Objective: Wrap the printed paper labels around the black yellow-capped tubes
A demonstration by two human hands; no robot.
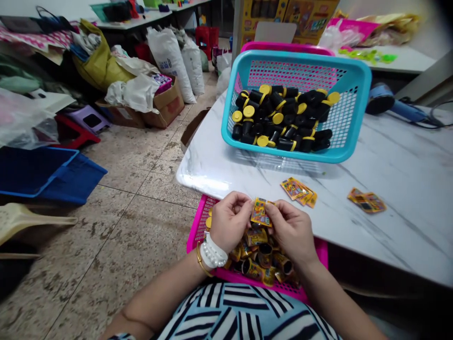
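A small yellow printed label sleeve [261, 211] is held flat between my two hands, above a pink basket. My left hand [231, 219], with a white band and beads at the wrist, pinches at its left edge. The thumb and fingers of my right hand [290, 226] close on its right side. Below, the pink basket [193, 238] holds several small containers wrapped in yellow printed film [256, 269], partly hidden by my hands. On the table lie two small piles of similar labels, a nearer pile [299, 191] and a farther-right pile [367, 200].
A turquoise basket [364, 94] of black containers with yellow lids [278, 118] stands on the marbled table [336, 179]. A blue heat-gun-like tool [406, 108] with a cable lies at the right. Blue bins [74, 177], cardboard boxes [164, 104] and white sacks [170, 61] line the floor at left.
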